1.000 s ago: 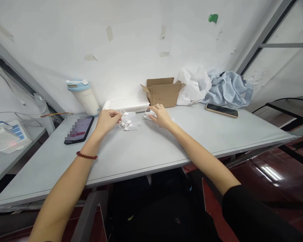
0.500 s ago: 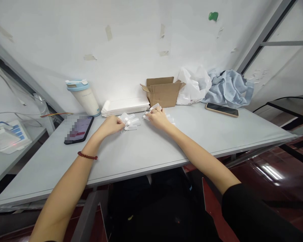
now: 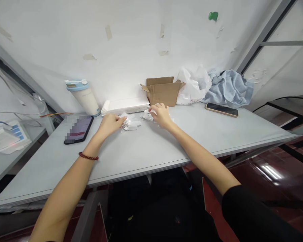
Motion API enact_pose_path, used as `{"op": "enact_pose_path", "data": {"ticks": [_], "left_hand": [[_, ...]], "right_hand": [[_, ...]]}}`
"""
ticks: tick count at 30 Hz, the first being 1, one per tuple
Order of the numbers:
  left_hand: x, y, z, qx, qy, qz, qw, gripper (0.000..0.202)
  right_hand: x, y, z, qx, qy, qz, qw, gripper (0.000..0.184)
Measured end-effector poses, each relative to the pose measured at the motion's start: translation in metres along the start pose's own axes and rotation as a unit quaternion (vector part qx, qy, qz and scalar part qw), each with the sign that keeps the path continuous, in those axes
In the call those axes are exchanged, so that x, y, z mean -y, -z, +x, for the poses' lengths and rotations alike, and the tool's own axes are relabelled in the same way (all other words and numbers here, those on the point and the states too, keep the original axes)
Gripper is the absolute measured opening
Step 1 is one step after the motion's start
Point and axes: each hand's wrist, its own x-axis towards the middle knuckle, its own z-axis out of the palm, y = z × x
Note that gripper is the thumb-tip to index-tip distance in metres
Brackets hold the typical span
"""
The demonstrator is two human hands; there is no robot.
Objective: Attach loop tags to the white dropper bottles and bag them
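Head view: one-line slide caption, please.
Left hand and right hand at two clusters of small white pieces, open cardboard box behind.

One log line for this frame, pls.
left hand: at left pile of white tags, grip unclear | right hand: over right pile, grip unclear | behind: white stack, open cardboard box

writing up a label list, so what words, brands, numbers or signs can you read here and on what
No text can be read.
Cup: faint lettering and a low blue label, both too small to read.
Left phone: partly pixelated, nothing legible.
Tags: no print can be made out.
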Motion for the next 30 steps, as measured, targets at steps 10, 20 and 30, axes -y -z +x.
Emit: {"op": "enact_pose_path", "data": {"ticks": [10,20,30], "left_hand": [[-0.016,-0.004,-0.008,0.119,0.032,-0.237,0.964,0.018],[-0.019,-0.005,-0.010,0.139,0.080,-0.299,0.941,0.014],[-0.021,-0.006,-0.011,0.133,0.088,-0.319,0.934,0.012]], "right_hand": [[0.013,0.019,-0.004,0.035,-0.032,0.373,0.927,0.027],[0.012,0.017,-0.003,0.043,-0.042,0.382,0.922,0.026],[0.012,0.017,-0.003,0.049,-0.027,0.385,0.921,0.023]]}}
